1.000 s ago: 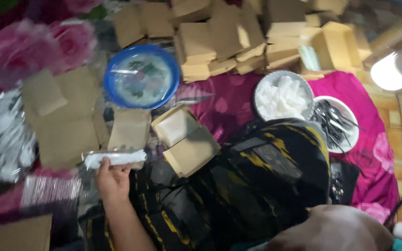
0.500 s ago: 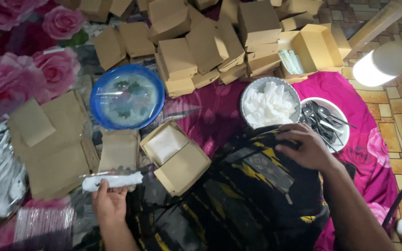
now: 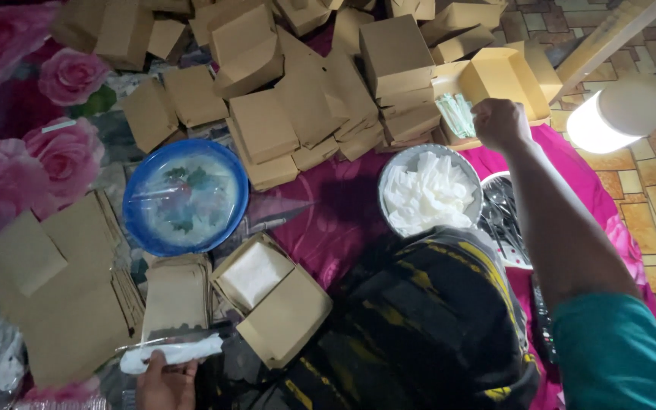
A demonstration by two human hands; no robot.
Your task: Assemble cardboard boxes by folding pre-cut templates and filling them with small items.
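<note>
Head view: the right hand (image 3: 501,121) is reaching out over an open yellow-brown cardboard box (image 3: 504,76) that is holding a bundle of pale green wrapped sticks (image 3: 457,115). Its grip is curled into a closed fist; I cannot tell whether anything is pinched inside it. The sticks are lying just to the left of that grip, and a round metal bowl of folded white tissues (image 3: 428,193) is sitting below it, nearer the body.

The left hand (image 3: 165,378) is holding 1 clear plastic packet with a white napkin inside (image 3: 172,351), fingers pressed around its lower edge. Just right of this grip, a small brown cardboard meal box (image 3: 273,298) is standing open with a white liner in it. Above the grip a stack of flat brown paper sleeves (image 3: 176,292) is lying, and farther up a blue round plate covered in clear film (image 3: 185,196).

As a judgement: the outstretched forearm is passing close over the tissue bowl and a white dish of dark cutlery (image 3: 506,216), so a low sweep could be tipping either. The packet is being held only by its edge, so it could be slipping free.
</note>
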